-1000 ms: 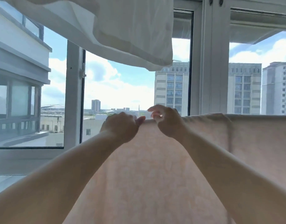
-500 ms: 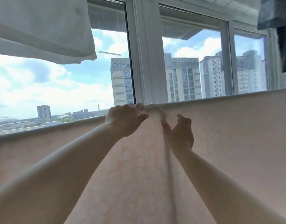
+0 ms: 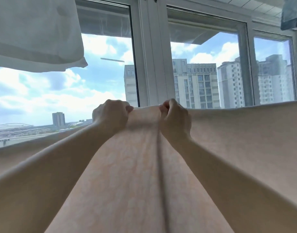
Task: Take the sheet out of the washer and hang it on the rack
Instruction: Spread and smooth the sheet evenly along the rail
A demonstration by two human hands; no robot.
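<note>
Sheet top edge — left hand grip clenched on it | right hand — open 0.5 s ago, now pinching too

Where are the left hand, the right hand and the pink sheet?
left hand (image 3: 110,115), head view, back of the hand gripping the sheet's top edge.
right hand (image 3: 175,119), head view, back of the hand gripping the same edge.
pink sheet (image 3: 127,174), head view, patterned cloth between the forearms.
</note>
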